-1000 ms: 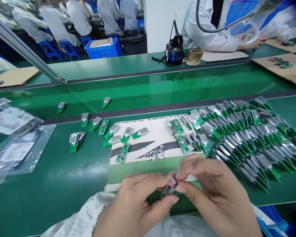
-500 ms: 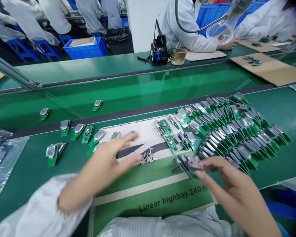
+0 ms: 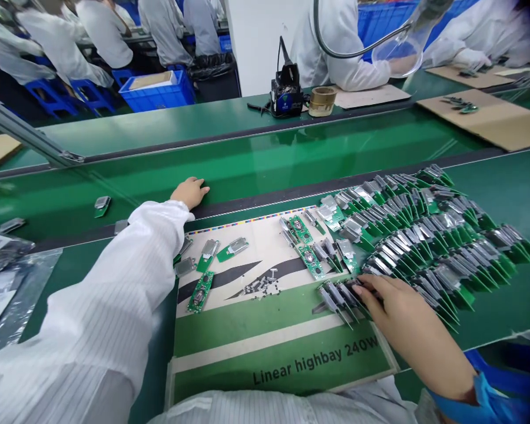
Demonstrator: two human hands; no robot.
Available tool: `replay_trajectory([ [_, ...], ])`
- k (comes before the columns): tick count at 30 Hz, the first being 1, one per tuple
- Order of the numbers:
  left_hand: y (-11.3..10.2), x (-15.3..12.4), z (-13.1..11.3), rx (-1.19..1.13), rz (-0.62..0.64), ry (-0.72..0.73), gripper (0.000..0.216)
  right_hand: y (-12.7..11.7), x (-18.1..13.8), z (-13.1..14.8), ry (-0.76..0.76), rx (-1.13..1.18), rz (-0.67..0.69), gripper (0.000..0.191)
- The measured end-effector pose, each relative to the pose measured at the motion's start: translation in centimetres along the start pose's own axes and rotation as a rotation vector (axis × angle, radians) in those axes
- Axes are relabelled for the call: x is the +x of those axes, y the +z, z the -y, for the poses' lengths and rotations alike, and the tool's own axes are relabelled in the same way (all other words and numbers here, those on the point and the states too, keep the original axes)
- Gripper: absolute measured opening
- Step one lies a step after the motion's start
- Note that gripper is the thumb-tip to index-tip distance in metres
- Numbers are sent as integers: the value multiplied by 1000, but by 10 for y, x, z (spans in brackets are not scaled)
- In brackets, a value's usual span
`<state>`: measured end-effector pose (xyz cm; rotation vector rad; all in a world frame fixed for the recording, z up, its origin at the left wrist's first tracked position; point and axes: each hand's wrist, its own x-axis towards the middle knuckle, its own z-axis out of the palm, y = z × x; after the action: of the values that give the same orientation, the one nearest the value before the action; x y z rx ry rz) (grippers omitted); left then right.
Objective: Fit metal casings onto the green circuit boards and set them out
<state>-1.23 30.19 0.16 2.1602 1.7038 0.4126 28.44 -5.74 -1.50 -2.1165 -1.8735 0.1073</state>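
Two reaches now well apart: left hand (image 3: 189,192) loosely open on the dark conveyor edge (image 3: 265,200), right hand (image 3: 401,306) low against rows of green silver-shielded circuit boards (image 3: 424,253), any grip hidden.

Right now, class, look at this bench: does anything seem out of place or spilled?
Yes: tiny dark components lie scattered loose on the printed card, unlike the neatly rowed green circuit boards. One board also sits apart on the far belt.
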Motion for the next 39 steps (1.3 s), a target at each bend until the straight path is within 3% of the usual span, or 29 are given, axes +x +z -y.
replay_trajectory([
  [3, 0, 3, 1, -56, -7, -32, 24, -9, 15, 22, -98, 2, -1, 31],
  [6, -9, -3, -6, -150, -45, -45, 25, -8, 37, 67, -234, 51, 148, 15],
  [8, -16, -15, -15, -239, -78, -51, 27, 1, 50, 100, -310, 77, 226, 14],
  [11, -24, -48, -30, -421, -89, -54, 28, 20, 68, 140, -365, 88, 311, 14],
  [14, -28, -97, -42, -646, -15, -45, 32, 40, 81, 160, -322, 52, 361, 10],
  [19, -30, -180, -45, -951, 168, -112, 37, 53, 88, 168, -244, -13, 395, 11],
  [23, -30, -217, -40, -1093, 238, -207, 37, 53, 85, 170, -226, -18, 398, 12],
  [33, -17, -249, -32, -1266, 266, -324, 42, 64, 85, 167, -211, 171, 386, 12],
  [37, -14, -258, -34, -1297, 280, -337, 46, 51, 82, 165, -222, 359, 321, 4],
  [39, -15, -262, -37, -1305, 292, -337, 48, 36, 79, 161, -241, 477, 283, 12],
])
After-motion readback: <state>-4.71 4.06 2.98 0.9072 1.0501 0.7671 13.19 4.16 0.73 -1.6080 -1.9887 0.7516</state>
